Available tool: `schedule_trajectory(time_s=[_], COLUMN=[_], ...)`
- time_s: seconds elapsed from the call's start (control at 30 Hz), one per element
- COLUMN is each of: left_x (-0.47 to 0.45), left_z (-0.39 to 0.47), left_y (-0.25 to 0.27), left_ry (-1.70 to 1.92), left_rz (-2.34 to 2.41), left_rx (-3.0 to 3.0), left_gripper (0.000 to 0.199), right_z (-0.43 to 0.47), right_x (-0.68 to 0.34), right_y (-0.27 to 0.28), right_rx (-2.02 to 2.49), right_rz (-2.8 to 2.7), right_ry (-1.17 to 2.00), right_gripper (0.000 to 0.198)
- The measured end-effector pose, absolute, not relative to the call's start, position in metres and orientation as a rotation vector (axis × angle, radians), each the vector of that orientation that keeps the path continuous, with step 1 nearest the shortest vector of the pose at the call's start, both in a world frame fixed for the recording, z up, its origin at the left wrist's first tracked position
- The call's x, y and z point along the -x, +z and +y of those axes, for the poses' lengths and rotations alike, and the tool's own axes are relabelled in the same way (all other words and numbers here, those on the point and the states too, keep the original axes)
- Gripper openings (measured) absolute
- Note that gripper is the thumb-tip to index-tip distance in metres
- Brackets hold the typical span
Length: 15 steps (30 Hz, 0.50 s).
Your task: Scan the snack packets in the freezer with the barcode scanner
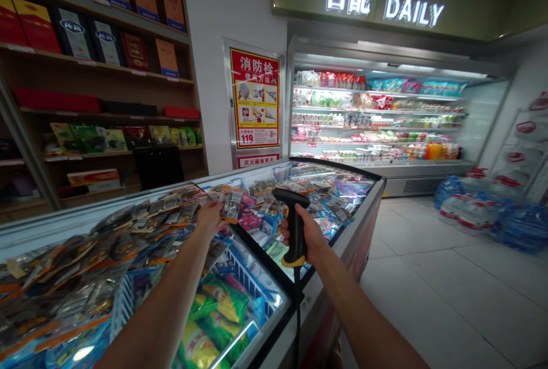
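Note:
My right hand point(311, 234) is wrapped round the handle of a black and yellow barcode scanner point(295, 232), held upright over the front edge of the chest freezer point(363, 209). The scanner's cable hangs straight down. My left hand point(209, 217) is closed on the left edge of a small flat packet point(232, 203) with an orange border and a printed label. That packet is above the freezer's glass lid, to the left of the scanner. Many similar snack packets point(124, 243) lie heaped on the glass at left, beneath and beyond my left forearm.
Inside the freezer, a blue basket point(250, 277) holds green and yellow bags point(222, 300). Shelves of boxes point(109, 43) stand at left. A lit refrigerated display point(377, 169) is at the back. Bottled water packs point(471, 209) sit on the tiled floor point(419, 277) at right.

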State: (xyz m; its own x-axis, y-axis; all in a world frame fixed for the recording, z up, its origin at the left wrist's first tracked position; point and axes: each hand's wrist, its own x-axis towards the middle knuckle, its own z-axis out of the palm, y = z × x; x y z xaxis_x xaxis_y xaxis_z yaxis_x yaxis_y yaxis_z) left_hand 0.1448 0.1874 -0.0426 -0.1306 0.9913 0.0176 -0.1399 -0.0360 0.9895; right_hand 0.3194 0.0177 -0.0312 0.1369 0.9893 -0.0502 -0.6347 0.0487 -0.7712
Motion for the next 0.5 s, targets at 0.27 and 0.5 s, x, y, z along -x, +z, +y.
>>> schedule_trajectory(time_s=[0.27,0.5], left_x=[-0.158,-0.162], left_z=[0.175,0.179], left_y=[-0.035,-0.035], left_ry=[1.398,1.477], left_rz=[1.097,0.982], left_rx=[-0.712,-0.634], left_gripper=[0.011,0.014], right_z=[0.016,0.016], right_x=[-0.313,-0.312], right_y=[-0.030,-0.031], right_rx=[0.775,0.848], right_rz=[-0.657,-0.681], right_ry=[1.438,1.529], right_gripper=[0.028,0.034])
